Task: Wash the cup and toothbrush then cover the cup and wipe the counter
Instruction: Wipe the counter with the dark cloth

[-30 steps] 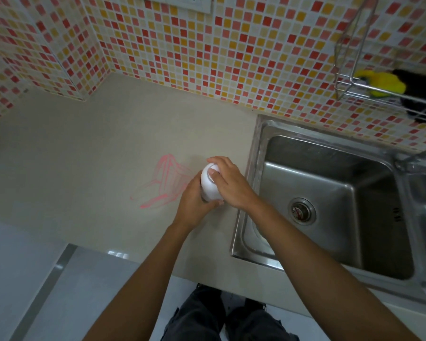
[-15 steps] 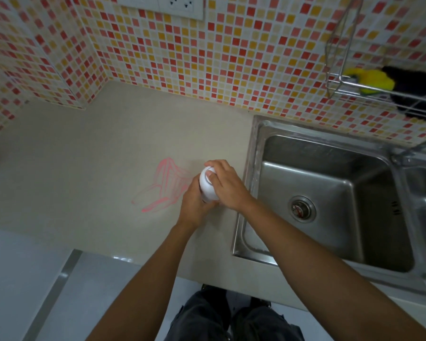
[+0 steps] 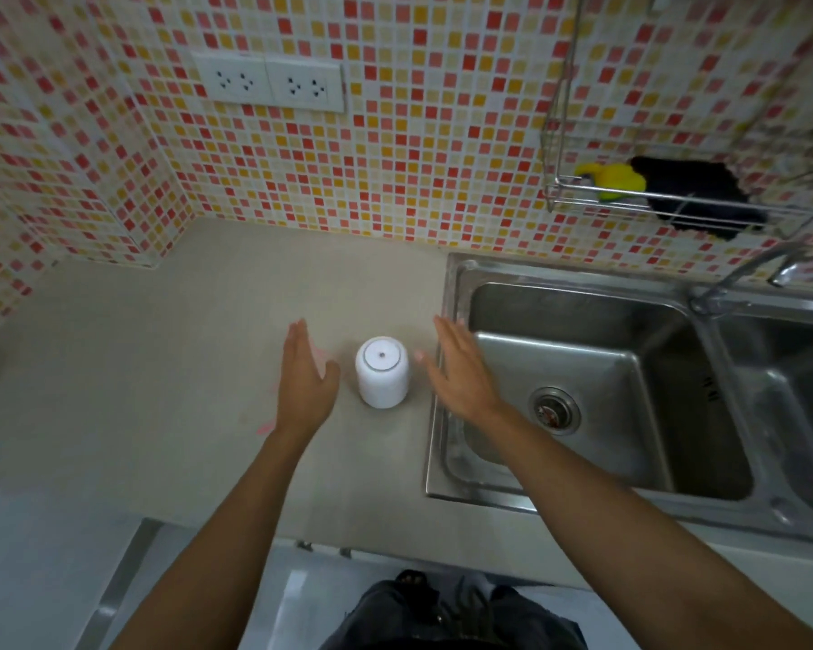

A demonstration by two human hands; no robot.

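A white cup (image 3: 382,372) with its white cover on stands upright on the beige counter (image 3: 160,368), just left of the sink. My left hand (image 3: 303,382) hovers to its left with straight fingers, a small gap away. My right hand (image 3: 458,372) is spread flat on the cup's right, over the sink's edge, not touching it. Pink scribble marks (image 3: 266,428) on the counter peek out beside my left wrist; most of them lie hidden under that hand. No toothbrush is visible.
A steel double sink (image 3: 583,391) with a drain (image 3: 554,409) fills the right side, a tap (image 3: 742,274) behind it. A wire rack (image 3: 667,204) on the tiled wall holds a yellow sponge (image 3: 613,179) and a black cloth (image 3: 695,190). Two wall sockets (image 3: 268,84) sit above the counter.
Both hands let go of the cup and moved apart to its sides. The cup now stands free on the counter. The view tilted up, showing more wall.
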